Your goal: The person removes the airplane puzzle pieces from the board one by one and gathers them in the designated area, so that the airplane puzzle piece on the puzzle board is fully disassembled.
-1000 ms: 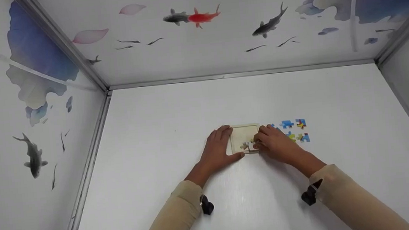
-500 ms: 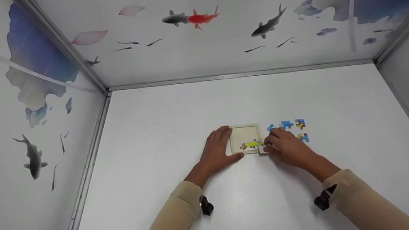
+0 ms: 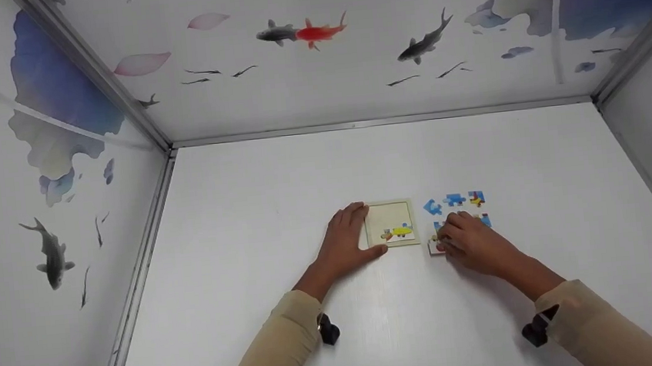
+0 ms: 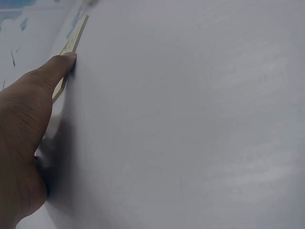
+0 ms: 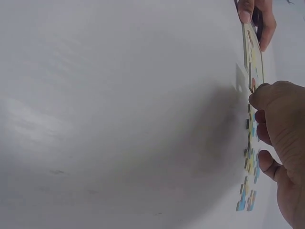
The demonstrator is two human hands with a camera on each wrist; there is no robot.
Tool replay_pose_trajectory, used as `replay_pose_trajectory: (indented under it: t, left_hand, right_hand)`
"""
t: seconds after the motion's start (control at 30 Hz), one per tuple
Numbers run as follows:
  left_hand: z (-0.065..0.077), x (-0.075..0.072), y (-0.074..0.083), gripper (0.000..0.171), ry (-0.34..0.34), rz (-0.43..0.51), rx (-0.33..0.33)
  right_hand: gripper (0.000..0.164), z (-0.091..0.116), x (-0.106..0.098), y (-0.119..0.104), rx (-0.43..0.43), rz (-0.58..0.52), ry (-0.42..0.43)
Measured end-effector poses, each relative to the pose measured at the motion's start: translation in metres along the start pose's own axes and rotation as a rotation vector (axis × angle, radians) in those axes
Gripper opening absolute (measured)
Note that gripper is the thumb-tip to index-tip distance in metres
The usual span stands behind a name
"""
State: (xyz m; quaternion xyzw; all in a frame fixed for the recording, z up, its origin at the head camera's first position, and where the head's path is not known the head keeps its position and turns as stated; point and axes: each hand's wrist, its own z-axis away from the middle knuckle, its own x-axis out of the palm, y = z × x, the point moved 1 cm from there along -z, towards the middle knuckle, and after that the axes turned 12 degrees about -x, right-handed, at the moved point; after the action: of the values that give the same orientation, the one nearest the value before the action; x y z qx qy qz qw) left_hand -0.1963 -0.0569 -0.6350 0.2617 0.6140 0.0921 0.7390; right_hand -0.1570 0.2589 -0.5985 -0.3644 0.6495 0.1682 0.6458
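A square wooden puzzle tray (image 3: 388, 216) lies on the table, with a few joined pieces, one of them yellow (image 3: 402, 231), at its lower right. My left hand (image 3: 345, 237) grips the tray's left side, fingers at the far left corner and thumb on the near edge. To the right of the tray, my right hand (image 3: 476, 243) pinches a mostly white puzzle piece (image 3: 436, 246) with a red patch. In the right wrist view, that piece (image 5: 253, 78) sticks out past my thumb tip, in front of the tray.
Loose jigsaw pieces lie right of the tray: a blue one (image 3: 432, 206), another blue one (image 3: 454, 199) and a blue-red-yellow one (image 3: 476, 198) in the back row. More lie partly hidden behind my right hand. Printed walls (image 3: 353, 86) bound the white table (image 3: 278, 175).
My right hand has moved right, off the tray, with the white piece in its pinch. The yellow piece in the tray has come into view. My left hand has stayed on the tray.
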Motion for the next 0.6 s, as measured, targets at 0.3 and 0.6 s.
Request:
replay_pose_trajectory:
  t: [0.3,0.6]
  left_hand:
    - [0.000,-0.002,0.001,0.100,0.002,0.001,0.012]
    - [0.001,-0.001,0.000,0.099,0.000,0.020,0.023]
  right_hand:
    - [0.020,0.011,0.001,-0.002,0.008,0.005,-0.003]
    - [0.023,0.020,0.002,-0.003,0.017,-0.001,-0.024]
